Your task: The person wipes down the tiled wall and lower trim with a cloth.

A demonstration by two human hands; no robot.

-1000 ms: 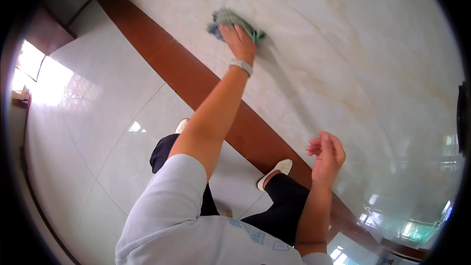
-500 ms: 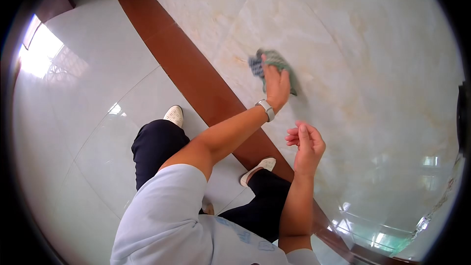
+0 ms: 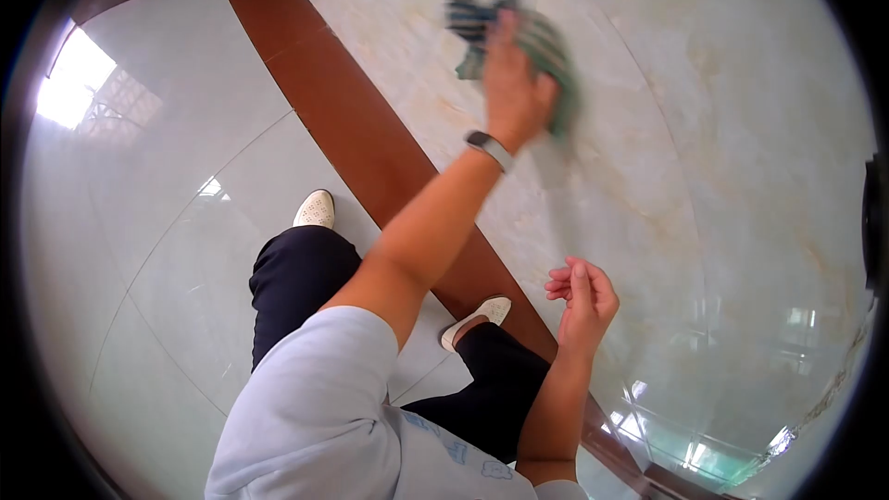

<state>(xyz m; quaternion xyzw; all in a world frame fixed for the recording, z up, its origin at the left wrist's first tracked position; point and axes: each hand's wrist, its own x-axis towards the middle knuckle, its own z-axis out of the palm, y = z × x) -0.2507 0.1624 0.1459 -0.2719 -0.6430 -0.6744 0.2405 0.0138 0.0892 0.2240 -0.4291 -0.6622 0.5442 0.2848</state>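
My left hand [image 3: 519,83], wearing a watch with a pale band, is stretched out far in front and blurred by motion. Its fingers press on a green cloth [image 3: 553,46] with a dark striped part, lying against the marble-patterned tile surface [image 3: 667,130]. Part of the cloth is hidden under the hand. Lower down and to the right, my right hand [image 3: 583,301] hovers near the same tiles with its fingers loosely curled. Nothing shows between its fingers, and it is apart from the cloth.
A reddish-brown strip [image 3: 343,102] runs diagonally between the marbled tiles and the glossy pale floor [image 3: 176,250]. My two white shoes, left [image 3: 316,209] and right [image 3: 495,308], are beside it. A dark object [image 3: 873,222] stands at the right edge.
My left hand has slid the cloth upward and farther from me across the tiles. My right hand has shifted slightly down in view, its fingers still loosely curled.
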